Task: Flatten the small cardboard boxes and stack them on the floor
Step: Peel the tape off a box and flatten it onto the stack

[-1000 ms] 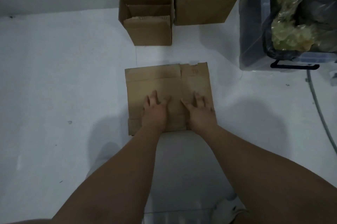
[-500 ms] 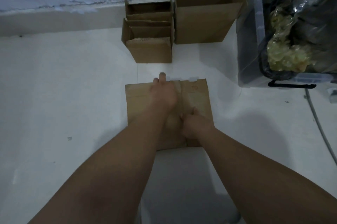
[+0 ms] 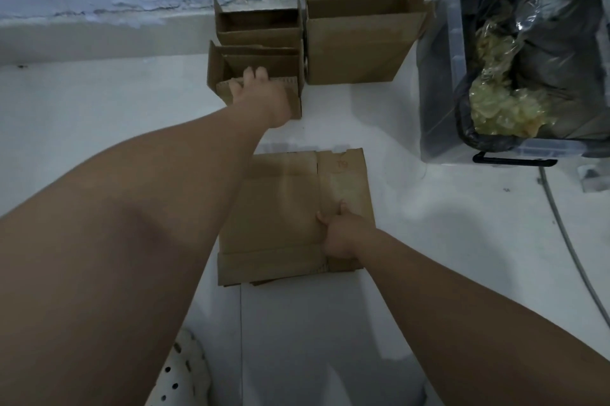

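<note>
Head view: my left hand (image 3: 260, 95) hooks its fingers over the front rim of the near small box (image 3: 218, 72), just beyond the flattened stack (image 3: 280, 200). My right hand (image 3: 340, 234), clenched and empty, presses that stack onto the floor (image 3: 462, 240). I'd lift the box clear, not drag it, with the stack pinned.

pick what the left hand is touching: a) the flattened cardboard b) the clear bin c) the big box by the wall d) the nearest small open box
d: the left hand is stretched out onto the front rim of the nearest small open box, while the right hand is the one resting on the flattened cardboard.
</note>
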Demonstrator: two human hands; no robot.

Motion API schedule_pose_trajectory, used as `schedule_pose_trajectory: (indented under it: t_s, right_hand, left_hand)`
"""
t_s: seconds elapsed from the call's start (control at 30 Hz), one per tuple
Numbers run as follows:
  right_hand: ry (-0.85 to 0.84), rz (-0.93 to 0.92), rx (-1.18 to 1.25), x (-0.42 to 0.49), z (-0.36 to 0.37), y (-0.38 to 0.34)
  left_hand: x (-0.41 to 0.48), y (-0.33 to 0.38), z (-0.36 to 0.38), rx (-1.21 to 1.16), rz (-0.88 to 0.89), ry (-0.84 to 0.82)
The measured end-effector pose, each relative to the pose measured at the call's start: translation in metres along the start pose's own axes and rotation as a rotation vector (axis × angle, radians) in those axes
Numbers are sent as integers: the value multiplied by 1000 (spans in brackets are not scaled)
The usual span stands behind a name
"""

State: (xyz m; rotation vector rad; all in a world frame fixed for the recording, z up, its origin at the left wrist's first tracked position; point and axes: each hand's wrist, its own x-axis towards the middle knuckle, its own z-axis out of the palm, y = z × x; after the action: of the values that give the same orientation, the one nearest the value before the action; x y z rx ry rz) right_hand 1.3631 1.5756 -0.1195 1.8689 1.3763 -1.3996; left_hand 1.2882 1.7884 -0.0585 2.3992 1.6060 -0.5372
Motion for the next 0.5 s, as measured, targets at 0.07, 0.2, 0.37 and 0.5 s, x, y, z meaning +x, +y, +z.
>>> schedule_pose_trajectory:
  t_s: [0.07, 0.2, 0.37, 0.5]
  right_hand:
    - [0, 0, 0, 1, 0, 1]
    - [2, -1, -21, 3, 2, 2]
    - [-6, 16, -3, 5, 4, 3]
    - [48, 25, 58, 2, 9, 3]
  left_hand:
    - [-2, -1, 4, 26, 1, 26]
    - [-8, -3, 19, 149, 57, -6]
    - [-16, -9, 30, 117, 94, 39]
    - [-25, -15, 24, -64, 119, 331]
